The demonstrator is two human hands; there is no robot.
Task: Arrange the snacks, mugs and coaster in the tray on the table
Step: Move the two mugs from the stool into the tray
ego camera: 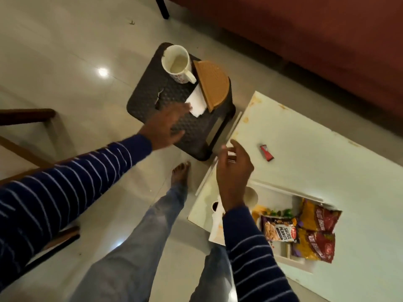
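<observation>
The mug (176,63) stands at the far end of a dark stool (174,105), just left of a brown half-round coaster (214,83) that lies over a white paper (197,104). Our left hand (166,127) reaches over the stool with fingers spread, holding nothing, fingertips at the paper's near edge. Our right hand (234,168) hovers over the white bench (305,131) with fingers loosely curled; we cannot tell whether it holds anything. Right of it a small red wrapper (266,152) lies on the bench. Nearer us the white tray (281,192) holds a peanuts packet (279,229) and two red-and-yellow snack packets (316,232).
</observation>
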